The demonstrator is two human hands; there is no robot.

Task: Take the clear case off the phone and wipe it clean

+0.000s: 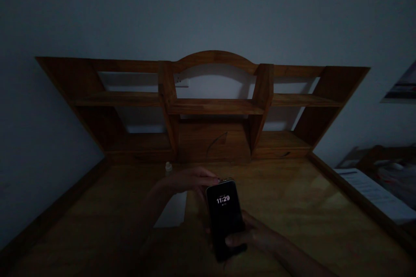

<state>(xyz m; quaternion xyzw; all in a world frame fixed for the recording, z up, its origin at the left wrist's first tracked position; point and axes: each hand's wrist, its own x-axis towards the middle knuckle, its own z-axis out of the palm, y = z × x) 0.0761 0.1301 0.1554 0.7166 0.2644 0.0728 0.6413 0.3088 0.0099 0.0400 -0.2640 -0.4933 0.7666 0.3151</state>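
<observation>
A dark phone (225, 220) is held upright above the wooden desk, its screen showing 11:29. My right hand (251, 233) grips its lower part, with the thumb lying across the front. At the phone's upper left edge is my left hand (191, 180), its fingers together and touching the top corner; part of them is hidden behind the phone. Beneath my left hand, a white sheet or cloth (172, 211) lies on the desk. A small bottle with a white cap (168, 167) stands just behind my left wrist, its lower part hidden.
The wooden desk (286, 194) backs onto a shelf unit (214, 106) with several compartments against the wall. A wall socket (181, 81) shows through the shelf. Papers (373, 190) lie beyond the desk's right edge. The room is dim.
</observation>
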